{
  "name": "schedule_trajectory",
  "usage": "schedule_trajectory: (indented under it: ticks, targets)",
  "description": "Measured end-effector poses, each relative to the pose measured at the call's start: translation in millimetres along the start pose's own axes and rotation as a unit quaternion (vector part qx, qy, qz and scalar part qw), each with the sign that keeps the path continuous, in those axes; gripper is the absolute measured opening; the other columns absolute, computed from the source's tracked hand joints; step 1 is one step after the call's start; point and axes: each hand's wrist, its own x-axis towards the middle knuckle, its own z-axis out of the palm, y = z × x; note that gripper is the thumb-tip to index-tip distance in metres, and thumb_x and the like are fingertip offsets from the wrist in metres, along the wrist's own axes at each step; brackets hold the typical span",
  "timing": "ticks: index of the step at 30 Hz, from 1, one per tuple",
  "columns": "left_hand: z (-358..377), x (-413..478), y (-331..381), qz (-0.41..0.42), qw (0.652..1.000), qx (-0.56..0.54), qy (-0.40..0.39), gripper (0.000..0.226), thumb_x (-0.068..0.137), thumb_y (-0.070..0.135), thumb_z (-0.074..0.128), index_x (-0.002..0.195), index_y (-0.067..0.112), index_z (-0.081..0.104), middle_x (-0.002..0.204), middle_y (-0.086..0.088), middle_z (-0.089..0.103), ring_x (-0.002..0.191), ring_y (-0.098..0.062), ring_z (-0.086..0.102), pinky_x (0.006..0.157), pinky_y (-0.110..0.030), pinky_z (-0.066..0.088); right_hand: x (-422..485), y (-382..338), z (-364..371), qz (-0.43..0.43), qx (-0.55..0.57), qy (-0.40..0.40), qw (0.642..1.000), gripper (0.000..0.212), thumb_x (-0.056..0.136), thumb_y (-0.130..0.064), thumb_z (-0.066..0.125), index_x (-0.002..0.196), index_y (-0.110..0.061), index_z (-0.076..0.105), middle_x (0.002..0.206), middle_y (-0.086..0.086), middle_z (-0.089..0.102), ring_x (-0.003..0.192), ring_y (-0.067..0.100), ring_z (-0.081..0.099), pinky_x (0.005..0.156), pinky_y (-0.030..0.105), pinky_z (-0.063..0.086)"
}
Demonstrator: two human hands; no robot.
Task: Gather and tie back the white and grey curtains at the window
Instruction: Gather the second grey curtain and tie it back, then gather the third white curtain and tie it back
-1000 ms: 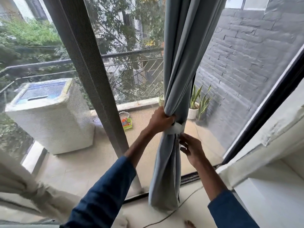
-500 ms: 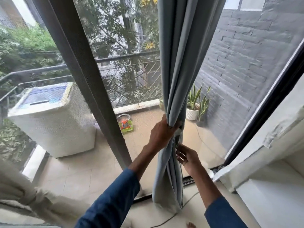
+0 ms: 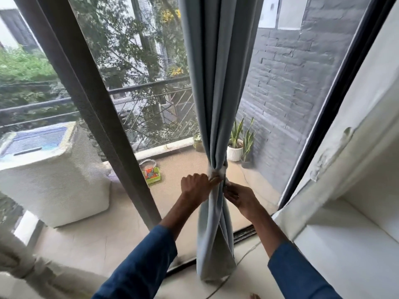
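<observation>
The grey curtain [image 3: 218, 83] hangs bunched mid-window, cinched by a white tie [image 3: 210, 170]. The left hand [image 3: 194, 187] fingers grip this tie. The right hand [image 3: 241, 198] fingers curl beside it, their hold hidden. The white curtain [image 3: 17, 255] is cut off lower left.

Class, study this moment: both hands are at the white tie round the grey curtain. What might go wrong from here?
1. The left hand pinches the white tie at the left side of the grey curtain; if it slips before fastening, the gathered folds may spring loose.
2. The right hand works just below the tie, its grip partly hidden; the fastening might catch fabric.
3. A cord lies on the floor by the curtain's hem; a step forward might snag it.
</observation>
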Motion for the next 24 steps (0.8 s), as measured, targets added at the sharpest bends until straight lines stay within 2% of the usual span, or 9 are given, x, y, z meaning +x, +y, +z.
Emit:
schedule_trajectory:
  ticks: [3,5,7,10,12,14,17,21,24]
  targets:
    - [15,-2,13,-0.008,0.99,-0.125,-0.059,0.051,0.097,0.061,0.04,0.092,0.016,0.065,0.085,-0.005,0.075,0.074,-0.026,0.072,0.077,-0.04,0.059,-5,-2,-12,-0.013,0.018,-0.018,1.0,0.013,0.09,-0.001,0.065,0.092,0.001,0.077,0.095,0.022,0.073,0.078,0.023,0.074,0.073,0.028,0.062]
    - [12,-11,30,0.007,0.972,-0.226,-0.068,0.048,0.102,0.054,0.029,0.08,0.024,0.059,0.068,-0.001,0.072,0.055,-0.019,0.07,0.067,-0.037,0.062,-5,-5,-24,-0.017,0.041,-0.028,0.999,0.016,0.092,0.003,0.06,0.098,0.006,0.074,0.102,0.028,0.071,0.082,0.028,0.075,0.073,0.03,0.062]
    - [9,-15,49,0.031,0.962,-0.262,-0.067,0.043,0.106,0.042,0.028,0.079,0.024,0.056,0.068,0.0,0.072,0.049,-0.015,0.069,0.06,-0.035,0.062,-6,-10,-35,-0.018,0.054,-0.043,0.997,0.02,0.093,0.002,0.058,0.108,0.011,0.068,0.11,0.031,0.067,0.09,0.031,0.074,0.077,0.032,0.062]
    - [8,-9,73,0.043,0.964,-0.247,-0.089,0.039,0.1,0.035,0.033,0.081,0.017,0.062,0.075,-0.003,0.074,0.057,-0.02,0.071,0.063,-0.04,0.062,-6,-28,-49,-0.014,0.034,-0.052,0.998,0.03,0.092,-0.002,0.061,0.119,0.012,0.062,0.118,0.031,0.066,0.102,0.033,0.071,0.088,0.034,0.06]
    - [8,-2,93,0.036,0.968,-0.232,-0.09,0.043,0.101,0.034,0.035,0.079,0.011,0.064,0.074,-0.005,0.073,0.061,-0.024,0.072,0.066,-0.041,0.062,-6,-43,-61,-0.012,0.022,-0.046,0.999,0.031,0.091,-0.002,0.062,0.119,0.01,0.062,0.115,0.03,0.067,0.098,0.032,0.072,0.086,0.033,0.061]
    - [9,6,114,0.032,0.975,-0.209,-0.072,0.045,0.101,0.04,0.037,0.084,0.008,0.064,0.082,-0.011,0.073,0.075,-0.028,0.072,0.071,-0.038,0.059,-7,-61,-74,-0.017,0.015,-0.047,0.999,0.032,0.092,-0.001,0.059,0.122,0.013,0.06,0.114,0.031,0.067,0.095,0.032,0.073,0.079,0.032,0.061]
    - [12,22,155,0.019,0.987,-0.158,-0.024,0.053,0.095,0.056,0.036,0.1,0.011,0.064,0.098,-0.014,0.072,0.093,-0.033,0.069,0.082,-0.042,0.056,-9,-94,-107,-0.051,0.01,-0.063,0.997,0.035,0.09,-0.003,0.061,0.122,0.011,0.06,0.114,0.03,0.067,0.096,0.032,0.073,0.082,0.033,0.061]
    - [11,45,210,-0.012,0.981,-0.193,-0.026,0.047,0.084,0.064,0.042,0.099,0.025,0.064,0.094,-0.007,0.073,0.088,-0.028,0.071,0.086,-0.044,0.055,-15,-143,-147,-0.07,-0.025,-0.076,0.994,0.034,0.086,-0.001,0.066,0.119,0.008,0.065,0.111,0.025,0.07,0.096,0.032,0.071,0.087,0.035,0.059]
    - [8,62,245,-0.015,0.976,-0.218,-0.007,0.031,0.078,0.054,0.05,0.09,0.029,0.063,0.088,-0.002,0.072,0.079,-0.025,0.072,0.081,-0.042,0.059,-17,-181,-178,-0.074,-0.052,-0.053,0.994,0.024,0.088,-0.001,0.066,0.111,0.0,0.069,0.104,0.019,0.073,0.093,0.028,0.072,0.085,0.034,0.058]
